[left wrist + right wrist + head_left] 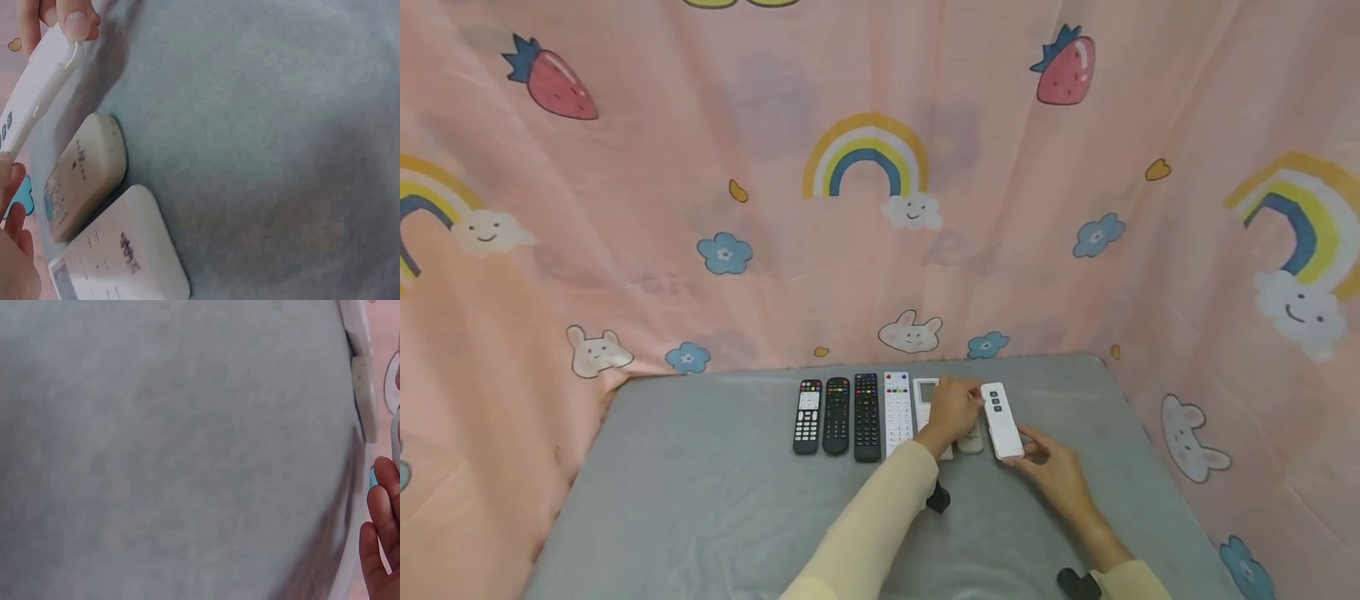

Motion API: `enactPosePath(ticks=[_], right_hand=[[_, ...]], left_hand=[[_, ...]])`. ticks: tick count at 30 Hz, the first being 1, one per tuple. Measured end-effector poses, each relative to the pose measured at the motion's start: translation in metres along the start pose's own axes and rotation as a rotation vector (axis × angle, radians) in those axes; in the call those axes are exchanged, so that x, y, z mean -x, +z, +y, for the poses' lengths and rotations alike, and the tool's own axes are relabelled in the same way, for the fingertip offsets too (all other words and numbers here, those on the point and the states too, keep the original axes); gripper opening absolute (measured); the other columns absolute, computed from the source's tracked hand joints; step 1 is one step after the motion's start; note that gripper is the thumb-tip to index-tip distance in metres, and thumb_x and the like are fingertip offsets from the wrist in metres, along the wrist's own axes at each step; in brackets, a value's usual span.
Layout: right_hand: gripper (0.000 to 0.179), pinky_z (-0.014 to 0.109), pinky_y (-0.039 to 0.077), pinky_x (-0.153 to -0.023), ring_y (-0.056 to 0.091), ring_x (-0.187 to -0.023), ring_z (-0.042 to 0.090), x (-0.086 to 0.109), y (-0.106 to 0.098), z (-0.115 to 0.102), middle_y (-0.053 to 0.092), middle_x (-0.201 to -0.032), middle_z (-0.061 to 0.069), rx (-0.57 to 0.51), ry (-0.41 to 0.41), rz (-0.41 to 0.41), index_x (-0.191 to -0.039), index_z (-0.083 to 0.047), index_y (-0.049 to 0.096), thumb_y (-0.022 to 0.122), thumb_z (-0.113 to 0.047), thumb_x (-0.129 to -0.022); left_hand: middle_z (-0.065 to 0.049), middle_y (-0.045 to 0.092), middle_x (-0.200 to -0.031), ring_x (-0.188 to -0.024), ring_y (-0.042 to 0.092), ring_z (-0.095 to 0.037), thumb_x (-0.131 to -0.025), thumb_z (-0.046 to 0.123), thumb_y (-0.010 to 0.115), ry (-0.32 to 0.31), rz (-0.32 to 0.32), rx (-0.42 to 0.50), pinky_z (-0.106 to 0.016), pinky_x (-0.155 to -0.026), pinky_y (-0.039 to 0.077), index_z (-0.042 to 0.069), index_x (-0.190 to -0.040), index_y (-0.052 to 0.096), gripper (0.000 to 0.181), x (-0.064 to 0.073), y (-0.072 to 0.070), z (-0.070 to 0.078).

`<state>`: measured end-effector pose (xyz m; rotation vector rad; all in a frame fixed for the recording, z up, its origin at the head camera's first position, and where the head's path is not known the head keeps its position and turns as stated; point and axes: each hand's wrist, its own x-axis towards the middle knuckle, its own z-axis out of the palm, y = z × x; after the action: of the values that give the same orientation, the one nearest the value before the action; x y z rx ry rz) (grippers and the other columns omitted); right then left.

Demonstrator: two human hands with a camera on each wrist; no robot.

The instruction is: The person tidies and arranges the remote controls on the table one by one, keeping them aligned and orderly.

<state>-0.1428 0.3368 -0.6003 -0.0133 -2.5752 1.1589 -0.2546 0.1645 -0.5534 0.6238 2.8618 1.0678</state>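
A slim white remote control (1003,423) with a few dark buttons is raised off the table, held between both hands. My left hand (953,408) pinches its far end, while my right hand (1054,473) grips the near end between thumb and fingers. In the left wrist view the white remote (39,84) slants above the cloth, the left hand (17,256) at its lower end. The right wrist view catches only the fingers of the right hand (384,531) at the edge. Under the left hand lie a cream remote (970,442) and a white remote with a display (927,392), both partly covered.
To the left stand in a row a black remote with white buttons (807,417), two black remotes (837,417) and a white remote with coloured buttons (897,412). Grey cloth (700,500) covers the table. A pink patterned curtain (865,275) hangs behind and at the sides.
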Motion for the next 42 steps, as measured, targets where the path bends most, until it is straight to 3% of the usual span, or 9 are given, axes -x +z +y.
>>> enactPosePath(ticks=[5,11,18,24,33,42], right_hand=[[0.061,0.015,0.046,-0.065,0.059,-0.07,-0.004,-0.003,0.004,0.003,0.073,-0.076,0.002,0.004,0.028,-0.027,-0.125,-0.003,0.065,0.088,-0.019,-0.071],[0.062,0.02,0.048,-0.063,0.06,-0.069,-0.002,-0.006,0.011,0.005,0.073,-0.079,0.003,0.035,0.081,-0.063,-0.128,-0.005,0.064,0.087,-0.024,-0.073],[0.059,0.019,0.048,-0.059,0.059,-0.064,-0.003,-0.009,0.015,0.007,0.072,-0.076,0.003,0.059,0.048,-0.042,-0.124,-0.004,0.065,0.087,-0.021,-0.072],[0.06,0.018,0.048,-0.057,0.059,-0.064,-0.003,-0.011,0.015,0.006,0.072,-0.077,0.004,0.07,0.065,-0.05,-0.125,-0.003,0.064,0.087,-0.021,-0.073],[0.059,0.018,0.049,-0.058,0.057,-0.065,-0.003,-0.011,0.013,0.008,0.069,-0.075,0.002,0.095,0.036,-0.037,-0.123,-0.002,0.065,0.088,-0.018,-0.072],[0.059,0.018,0.049,-0.058,0.055,-0.064,-0.004,-0.01,0.014,0.009,0.066,-0.074,0.0,0.096,0.017,-0.039,-0.123,-0.002,0.065,0.088,-0.02,-0.072]], left_hand=[[0.007,0.072,-0.092,-0.09,0.052,-0.011,-0.094,0.022,0.067,-0.015,0.012,-0.056,-0.025,-0.081,0.041,0.02,-0.124,0.069,0.03,-0.001,0.009,-0.004],[0.007,0.071,-0.09,-0.09,0.051,-0.011,-0.093,0.022,0.068,-0.038,0.014,-0.057,-0.025,-0.08,0.041,0.021,-0.123,0.069,0.031,-0.004,0.014,-0.009],[0.004,0.072,-0.108,-0.103,0.055,-0.014,-0.094,0.023,0.066,-0.055,-0.039,-0.066,-0.028,-0.09,0.048,0.019,-0.135,0.061,0.042,-0.005,0.016,-0.01],[0.001,0.071,-0.115,-0.104,0.056,-0.014,-0.096,0.021,0.064,-0.053,-0.085,-0.05,-0.029,-0.094,0.049,0.014,-0.138,0.058,0.044,-0.005,0.011,-0.009],[-0.003,0.064,-0.134,-0.123,0.055,-0.019,-0.097,0.023,0.063,-0.037,-0.099,-0.062,-0.033,-0.108,0.046,0.015,-0.139,0.057,0.044,-0.009,0.018,-0.011],[-0.004,0.057,-0.137,-0.125,0.049,-0.02,-0.096,0.025,0.065,-0.054,-0.109,-0.077,-0.034,-0.108,0.045,0.017,-0.141,0.055,0.047,-0.009,0.023,-0.013]])
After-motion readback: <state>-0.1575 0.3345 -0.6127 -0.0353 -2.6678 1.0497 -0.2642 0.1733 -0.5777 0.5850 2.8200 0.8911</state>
